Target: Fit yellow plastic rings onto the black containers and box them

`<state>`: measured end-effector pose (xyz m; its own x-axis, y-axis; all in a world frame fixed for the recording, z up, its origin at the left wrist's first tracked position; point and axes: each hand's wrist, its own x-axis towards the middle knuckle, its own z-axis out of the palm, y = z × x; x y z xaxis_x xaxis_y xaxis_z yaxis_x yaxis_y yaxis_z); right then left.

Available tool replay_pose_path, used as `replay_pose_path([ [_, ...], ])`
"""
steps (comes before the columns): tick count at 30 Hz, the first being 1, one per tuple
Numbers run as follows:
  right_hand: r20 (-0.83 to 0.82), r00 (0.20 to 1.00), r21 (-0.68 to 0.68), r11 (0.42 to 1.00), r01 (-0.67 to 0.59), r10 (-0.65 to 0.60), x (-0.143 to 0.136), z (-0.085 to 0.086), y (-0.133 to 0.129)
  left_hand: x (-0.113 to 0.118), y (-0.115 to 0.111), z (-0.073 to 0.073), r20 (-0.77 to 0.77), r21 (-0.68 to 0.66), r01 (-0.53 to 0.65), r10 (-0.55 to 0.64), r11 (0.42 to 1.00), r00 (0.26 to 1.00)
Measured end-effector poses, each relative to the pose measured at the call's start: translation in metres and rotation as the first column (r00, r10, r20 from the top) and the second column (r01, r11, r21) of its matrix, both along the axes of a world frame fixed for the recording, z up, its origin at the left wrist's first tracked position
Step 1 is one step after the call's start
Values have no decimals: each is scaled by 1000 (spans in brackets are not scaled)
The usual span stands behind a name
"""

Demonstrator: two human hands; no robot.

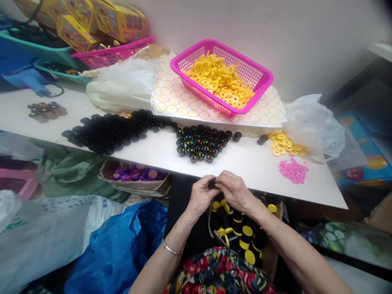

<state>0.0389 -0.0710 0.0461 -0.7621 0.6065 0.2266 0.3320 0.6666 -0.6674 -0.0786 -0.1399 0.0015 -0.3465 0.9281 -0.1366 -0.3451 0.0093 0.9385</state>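
Just in front of the table's front edge, my left hand [200, 197] grips a small black cup [212, 184], largely covered by fingers. The fingertips of my right hand [234, 188] are pinched together at its top; whether they hold a separate small part is hidden. Beyond my hands on the table stands a cluster of black cups [200, 145] with small coloured bits inside. To the right lie a heap of yellow rings [286, 143] and a pile of small pink pieces [293, 169]. Two black cups stand apart, one of them a lone cup [262, 139] beside the rings.
A pink basket [180, 75] of yellow rings stands on printed sheets [171, 100] at the back. Many black cups [107, 130] are massed on the left. Below my hands, a cardboard box [271, 257] holds black cups with yellow lids. A blue bag [122, 249] lies lower left.
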Motion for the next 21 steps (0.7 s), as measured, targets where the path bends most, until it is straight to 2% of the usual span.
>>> replay_pose_path([
  [4, -66, 996, -28, 998, 55, -57, -3, -5, -3, -1, -2, -3, 28, -23, -6, 6, 1000, 1000],
  [7, -157, 985, -117, 992, 47, -66, -6, -5, -1, -2, -2, -3, 84, -40, -2, 5, 999, 996],
  [9, -209, 974, -181, 982, 51, -89, -9, -7, 6, -2, -1, -1, 112, -40, 1, 3, 999, 994],
  [11, -202, 965, -169, 977, 133, -166, -11, -12, 18, -3, 0, 1, 117, -42, -11, 16, 999, 993],
  [13, -107, 957, -70, 962, 264, -270, -15, -18, 35, -4, 0, 3, 114, -57, -46, 52, 997, 992],
  [15, 57, 937, 56, 939, 340, -343, -19, -25, 52, -5, 0, 4, 117, -77, -83, 92, 994, 989],
  [18, 266, 882, 187, 918, 349, -390, -27, -30, 69, -7, -1, 3, 121, -92, -103, 114, 990, 986],
  [21, 353, 844, 243, 911, 333, -403, -33, -30, 75, -9, -2, 0, 117, -95, -92, 102, 991, 988],
])
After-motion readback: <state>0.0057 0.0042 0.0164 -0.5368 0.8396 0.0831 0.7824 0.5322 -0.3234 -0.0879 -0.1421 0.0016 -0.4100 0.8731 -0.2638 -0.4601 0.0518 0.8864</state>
